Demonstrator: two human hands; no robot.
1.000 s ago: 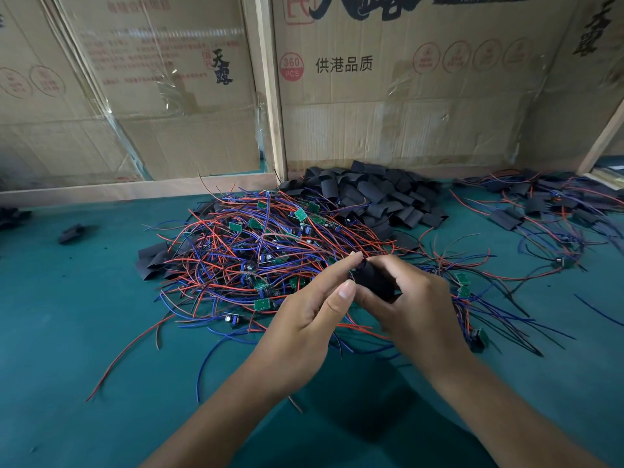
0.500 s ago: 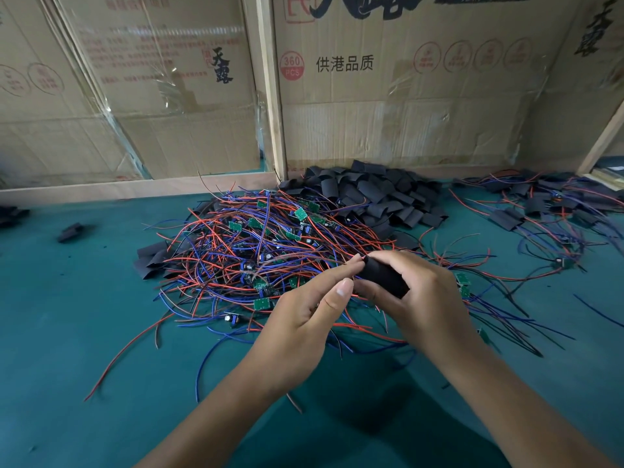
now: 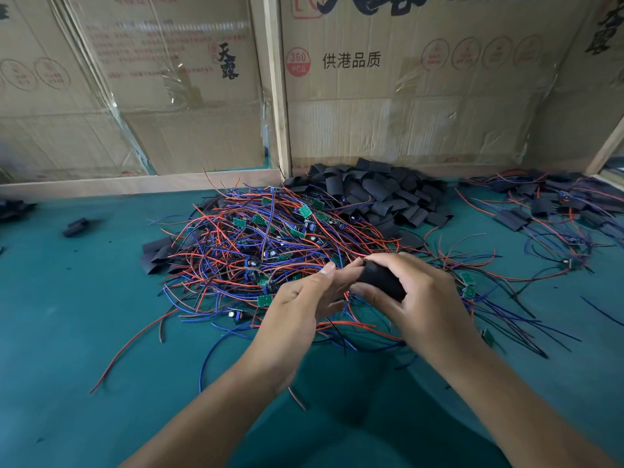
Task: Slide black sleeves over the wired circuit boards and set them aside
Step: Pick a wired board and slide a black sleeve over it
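Right hand (image 3: 422, 298) grips black sleeve (image 3: 381, 280) (board hidden); left hand (image 3: 304, 298) fingertips pinch its end.

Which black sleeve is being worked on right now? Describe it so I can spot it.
Start at the wire tangle mid-table. At its near right edge both hands meet; the right hand grips a black sleeve. It alone is rounded open and off the table; the others lie flat.

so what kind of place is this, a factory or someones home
Probably a small hand-assembly workshop rather than a home: a green work surface carries a big tangle of wired circuit boards, a heap of black sleeves and sleeved units set aside, with taped cardboard cartons behind.
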